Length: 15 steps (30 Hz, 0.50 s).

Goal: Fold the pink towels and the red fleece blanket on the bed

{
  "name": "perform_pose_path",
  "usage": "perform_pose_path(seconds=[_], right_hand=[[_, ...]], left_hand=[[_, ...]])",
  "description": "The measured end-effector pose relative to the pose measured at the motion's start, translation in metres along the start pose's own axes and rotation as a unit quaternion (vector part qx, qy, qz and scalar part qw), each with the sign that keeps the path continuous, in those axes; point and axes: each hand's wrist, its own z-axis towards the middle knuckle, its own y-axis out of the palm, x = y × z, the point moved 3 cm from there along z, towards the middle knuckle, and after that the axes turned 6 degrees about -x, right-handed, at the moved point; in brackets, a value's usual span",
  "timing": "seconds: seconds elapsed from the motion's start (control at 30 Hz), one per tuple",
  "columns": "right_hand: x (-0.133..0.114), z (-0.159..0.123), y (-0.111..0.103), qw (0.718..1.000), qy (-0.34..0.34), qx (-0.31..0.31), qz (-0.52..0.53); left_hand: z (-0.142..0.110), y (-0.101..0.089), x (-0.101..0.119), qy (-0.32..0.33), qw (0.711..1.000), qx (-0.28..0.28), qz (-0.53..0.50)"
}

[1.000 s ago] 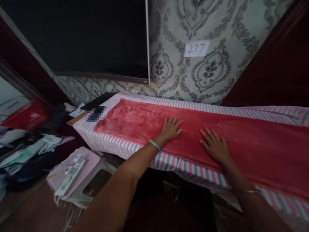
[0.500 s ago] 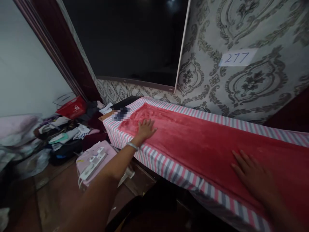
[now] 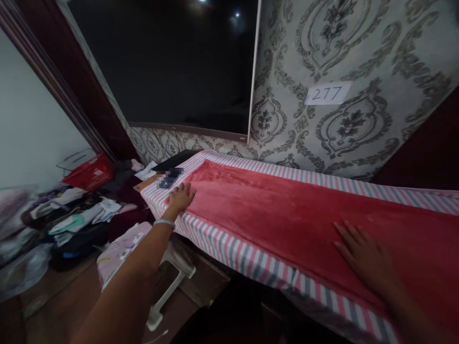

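A long red plush cloth point(image 3: 258, 205) lies spread over a pink, white and grey striped table cover point(image 3: 229, 246). Near the cloth's left end, my left hand point(image 3: 180, 197) rests palm down with fingers spread, a bracelet point(image 3: 164, 223) on its wrist. Farther right, my right hand point(image 3: 364, 255) lies flat on the same cloth, fingers apart. Neither hand grips anything. Just beyond my left fingers, a dark, partly blurred object point(image 3: 168, 179) sits on the striped cover.
A large dark television point(image 3: 165, 67) hangs on the patterned wall above the table. Piled clothes point(image 3: 82, 215) and a red bag point(image 3: 91, 172) lie at the left. A white stool-like frame point(image 3: 170, 286) stands low beside the table. A paper marked 277 point(image 3: 328, 93) is on the wall.
My left hand has slid left along the red cloth toward its end, and the wrinkles there look flatter. My right hand stays about where it was on the cloth. The view has shifted slightly.
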Motion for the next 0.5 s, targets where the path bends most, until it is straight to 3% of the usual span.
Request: perform_pose_path(seconds=[0.13,0.37,0.5], right_hand=[[-0.005,0.0,-0.006,1.0,0.003,-0.024,-0.003],[-0.006,0.001,-0.008,1.0,0.006,-0.014,0.01],[-0.007,0.002,-0.009,1.0,0.008,-0.025,0.007]], left_hand=[[0.009,-0.004,-0.004,-0.006,1.0,-0.012,-0.018],[0.036,-0.031,-0.03,-0.05,0.981,-0.043,-0.18],[0.032,-0.042,-0.046,-0.074,0.959,-0.053,-0.267]])
